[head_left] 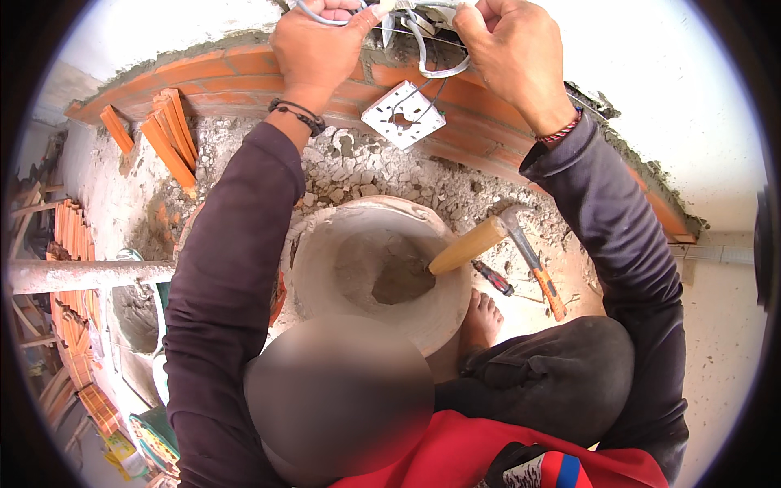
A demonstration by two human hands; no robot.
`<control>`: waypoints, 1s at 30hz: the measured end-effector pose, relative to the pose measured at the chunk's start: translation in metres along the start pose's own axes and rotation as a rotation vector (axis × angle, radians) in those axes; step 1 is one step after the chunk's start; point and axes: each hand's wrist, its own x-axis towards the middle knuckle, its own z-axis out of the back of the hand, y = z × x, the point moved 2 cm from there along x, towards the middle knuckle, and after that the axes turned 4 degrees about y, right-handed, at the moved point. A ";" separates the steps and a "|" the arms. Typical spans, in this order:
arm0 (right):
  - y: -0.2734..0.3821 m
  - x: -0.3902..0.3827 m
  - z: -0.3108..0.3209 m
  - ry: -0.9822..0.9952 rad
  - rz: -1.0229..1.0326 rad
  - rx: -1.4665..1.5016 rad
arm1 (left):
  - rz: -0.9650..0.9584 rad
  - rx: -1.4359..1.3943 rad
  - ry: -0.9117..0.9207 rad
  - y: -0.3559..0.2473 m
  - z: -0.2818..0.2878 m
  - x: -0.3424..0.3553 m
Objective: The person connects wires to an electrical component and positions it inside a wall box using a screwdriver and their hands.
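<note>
Preferably, keep tugs gentle: the left hand's (321, 50) fingers pinch a grey cable (311, 14), while the right hand's (517, 61) curl opposite, and I cannot tell what they hold. A pale cable loop (447, 73) dips between them, with the white plate (387, 111) below (it looks tethered). Brickwork (480, 102) edges lie close under the fingers; freer room seems lower, above the bucket (307, 272).

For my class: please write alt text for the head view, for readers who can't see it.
Left hand grips a grey cable, right hand nearby, over brickwork; below are a white square fitting, a bucket and a hammer.
</note>
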 end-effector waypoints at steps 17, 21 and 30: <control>0.011 0.000 -0.006 -0.038 0.016 -0.089 | 0.262 -0.709 -0.105 0.022 -0.018 0.003; 0.017 -0.002 -0.009 -0.056 -0.023 -0.074 | 0.065 -0.288 -0.124 0.009 -0.011 -0.001; 0.027 -0.012 -0.020 -0.146 -0.100 -0.077 | -0.086 -0.057 -0.107 -0.003 -0.006 -0.005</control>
